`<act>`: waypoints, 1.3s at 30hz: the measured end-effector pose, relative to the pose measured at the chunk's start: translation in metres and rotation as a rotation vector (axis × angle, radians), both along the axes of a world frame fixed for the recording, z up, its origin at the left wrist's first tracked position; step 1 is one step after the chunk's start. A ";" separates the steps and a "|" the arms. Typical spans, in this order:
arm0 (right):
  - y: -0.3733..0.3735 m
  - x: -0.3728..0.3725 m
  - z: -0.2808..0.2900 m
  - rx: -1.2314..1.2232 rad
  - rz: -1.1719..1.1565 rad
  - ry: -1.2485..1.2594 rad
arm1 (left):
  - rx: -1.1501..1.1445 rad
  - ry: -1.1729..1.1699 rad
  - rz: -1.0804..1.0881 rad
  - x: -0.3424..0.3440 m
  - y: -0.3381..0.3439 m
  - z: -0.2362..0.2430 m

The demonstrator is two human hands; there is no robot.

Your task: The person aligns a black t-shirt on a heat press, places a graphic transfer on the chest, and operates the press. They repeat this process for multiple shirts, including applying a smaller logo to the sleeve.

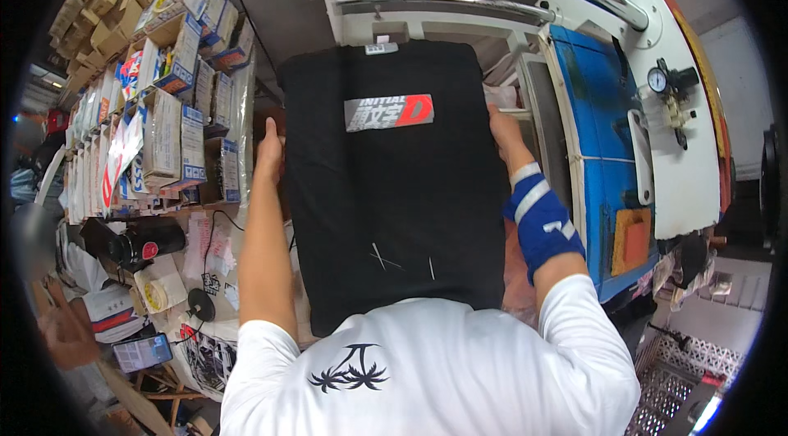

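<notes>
A black T-shirt [398,186] lies spread flat in front of me, with a label at its collar and a grey-and-red printed patch [388,113] on its upper part. A few thin white strands lie lower down on it. My left hand [270,149] is at the shirt’s left edge, thumb raised, its other fingers curled round the side and partly hidden. At the opposite edge my right hand [504,131] grips the side, fingertips mostly hidden. A blue band with pale stripes [542,227] wraps my right forearm. Whatever supports the shirt is covered.
A white machine [689,190] with chrome bars, a gauge [657,80] and a blue pad [601,206] stands right. Stacked cardboard boxes [168,136] fill the left, above a cluttered bench with a black cylinder [148,241], tape, cables and a phone [141,351].
</notes>
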State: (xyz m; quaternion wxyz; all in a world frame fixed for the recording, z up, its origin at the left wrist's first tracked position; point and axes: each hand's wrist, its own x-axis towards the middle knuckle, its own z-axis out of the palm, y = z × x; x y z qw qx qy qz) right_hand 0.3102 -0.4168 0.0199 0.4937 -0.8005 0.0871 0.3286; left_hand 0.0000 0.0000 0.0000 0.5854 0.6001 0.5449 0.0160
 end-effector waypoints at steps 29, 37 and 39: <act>-0.037 0.022 0.012 0.583 -0.387 -0.109 | -0.599 -1.199 0.708 -0.028 0.009 0.028; -0.033 0.027 0.016 0.461 -0.462 0.049 | -0.606 -1.153 0.640 -0.028 0.015 0.030; -0.021 0.012 0.033 0.062 -0.352 -0.262 | -0.447 -0.562 0.506 -0.033 0.026 0.030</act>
